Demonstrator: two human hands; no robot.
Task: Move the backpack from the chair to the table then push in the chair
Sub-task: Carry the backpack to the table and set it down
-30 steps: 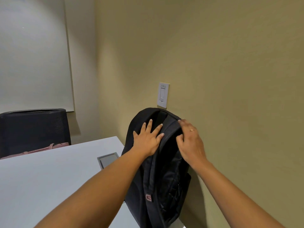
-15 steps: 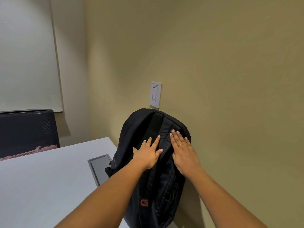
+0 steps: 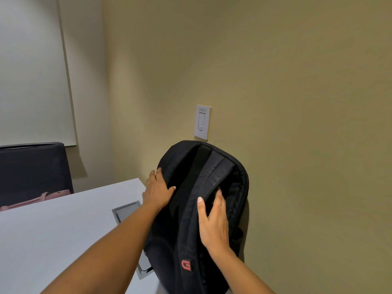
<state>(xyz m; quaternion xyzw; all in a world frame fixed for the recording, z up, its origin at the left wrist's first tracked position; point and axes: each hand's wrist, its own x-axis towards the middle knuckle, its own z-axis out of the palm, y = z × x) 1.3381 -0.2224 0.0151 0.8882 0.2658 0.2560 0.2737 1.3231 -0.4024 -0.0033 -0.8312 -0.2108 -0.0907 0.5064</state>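
- Backpack [image 3: 212, 177], black with a small red logo [image 3: 186, 265] low on its near side, stands upright at the right edge of the white table [image 3: 53, 230], its top close to the tan wall [image 3: 297, 102] just below a white wall switch [image 3: 202, 122].
- Left hand [image 3: 158, 190] lies flat on the pack's left shoulder, fingers loosely spread and curved over the fabric, thumb across the near face; it presses rather than pinches.
- Right hand [image 3: 214, 221] rests on the pack's right side lower down, palm against the fabric, thumb pointing up, fingers slipped under a padded fold; how tightly they curl there I cannot tell.
- The pack sits between the two hands, touching both.
- A grey panel [image 3: 127, 211] set into the tabletop lies partly under the pack's left base.
- At far left, a dark chair back [image 3: 34, 168] stands behind the table, with something pink [image 3: 34, 200] at the table's far edge.
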